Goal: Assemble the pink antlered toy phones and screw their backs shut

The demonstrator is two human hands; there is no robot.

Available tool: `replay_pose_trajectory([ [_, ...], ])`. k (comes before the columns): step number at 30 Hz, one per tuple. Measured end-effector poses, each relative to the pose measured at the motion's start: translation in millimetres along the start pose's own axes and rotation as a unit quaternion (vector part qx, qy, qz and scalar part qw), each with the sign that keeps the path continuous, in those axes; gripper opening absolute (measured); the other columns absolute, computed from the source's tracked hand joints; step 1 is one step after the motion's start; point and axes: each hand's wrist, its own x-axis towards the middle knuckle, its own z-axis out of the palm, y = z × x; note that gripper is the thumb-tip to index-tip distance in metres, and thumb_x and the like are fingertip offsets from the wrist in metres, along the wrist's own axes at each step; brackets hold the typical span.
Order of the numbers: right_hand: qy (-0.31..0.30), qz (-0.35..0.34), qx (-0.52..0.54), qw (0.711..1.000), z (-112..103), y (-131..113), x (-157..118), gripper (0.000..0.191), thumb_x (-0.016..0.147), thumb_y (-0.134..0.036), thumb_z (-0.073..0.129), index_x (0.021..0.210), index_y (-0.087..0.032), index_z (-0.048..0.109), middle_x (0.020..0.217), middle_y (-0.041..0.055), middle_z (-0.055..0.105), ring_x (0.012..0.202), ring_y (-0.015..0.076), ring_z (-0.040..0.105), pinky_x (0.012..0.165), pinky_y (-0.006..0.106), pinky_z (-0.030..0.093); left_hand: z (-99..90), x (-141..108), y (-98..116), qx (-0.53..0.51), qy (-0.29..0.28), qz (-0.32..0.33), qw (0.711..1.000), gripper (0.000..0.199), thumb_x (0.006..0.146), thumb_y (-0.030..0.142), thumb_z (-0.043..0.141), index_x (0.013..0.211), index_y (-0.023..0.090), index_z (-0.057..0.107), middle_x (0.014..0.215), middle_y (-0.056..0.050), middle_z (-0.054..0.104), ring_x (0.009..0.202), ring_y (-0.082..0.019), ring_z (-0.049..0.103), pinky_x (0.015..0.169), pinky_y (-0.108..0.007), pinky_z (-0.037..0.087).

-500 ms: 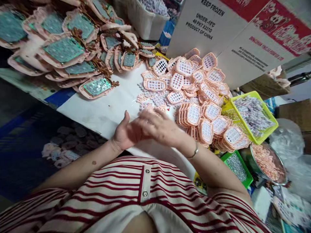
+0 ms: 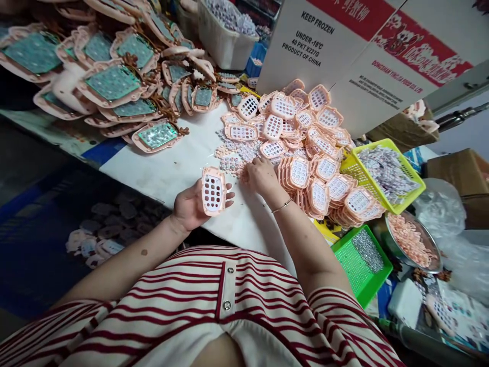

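Being held in the half-curled left hand point(image 2: 188, 208) over the white worktop point(image 2: 156, 176), the peach-and-white perforated plastic casing point(image 2: 213, 189) could get dropped if loosely gripped; whether anything's pinched by the bunched right hand point(image 2: 262, 176) among pastel plastic bits point(image 2: 229, 163) can't be told

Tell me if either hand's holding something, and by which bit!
The left hand holds a pink casing by its left edge, fingers behind it. The right hand is at small pieces; I can't tell if it grips one.
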Motion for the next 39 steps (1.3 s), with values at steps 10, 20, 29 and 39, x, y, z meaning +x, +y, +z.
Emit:
replay_pose_trajectory([
  [10, 0.043, 0.015, 0.055, 0.997, 9, 16, -7, 0.027, 0.087, -0.007, 0.048, 0.09, -0.014, 0.074, 0.089, 0.0119, 0.067, 0.085, 0.0223, 0.056, 0.075, 0.033, 0.039, -7.8, 8, -3, -0.026, -0.002, 0.008, 1.0, 0.06, 0.073, 0.041, 0.078, 0.124, 0.012, 0.066, 0.119, -0.015, 0.074, 0.118, -0.032, 0.067, 0.109, -0.045, 0.047],
  [20, 0.243, -0.015, 0.346, 0.906, 18, -29, -45, 0.015, 0.094, -0.024, 0.058, 0.098, -0.02, 0.072, 0.095, 0.0072, 0.069, 0.087, 0.0182, 0.065, 0.079, 0.033, 0.053, -5.7, 9, -1, 0.002, -0.013, 0.018, 1.0, 0.065, 0.076, 0.042, 0.077, 0.134, 0.017, 0.06, 0.123, -0.014, 0.072, 0.115, -0.036, 0.067, 0.101, -0.052, 0.05],
  [29, 0.168, -0.192, 0.207, 0.945, 8, -66, -76, 0.025, 0.091, -0.009, 0.05, 0.108, -0.016, 0.068, 0.1, 0.0105, 0.07, 0.093, 0.021, 0.06, 0.083, 0.037, 0.051, -12.3, 6, -1, 0.044, -0.03, -0.008, 0.999, 0.068, 0.069, 0.039, 0.082, 0.127, 0.01, 0.063, 0.13, -0.021, 0.068, 0.127, -0.041, 0.058, 0.101, -0.054, 0.051],
  [39, 0.05, -0.185, 0.169, 0.967, 0, -77, -98, 0.06, 0.089, -0.016, 0.054, 0.147, -0.01, 0.041, 0.156, 0.0253, 0.04, 0.146, 0.0341, 0.037, 0.111, 0.055, 0.042, -11.2, 5, 0, 0.029, 0.001, -0.003, 1.0, 0.063, 0.081, 0.042, 0.07, 0.136, 0.015, 0.057, 0.129, -0.018, 0.069, 0.128, -0.036, 0.059, 0.105, -0.05, 0.049],
])
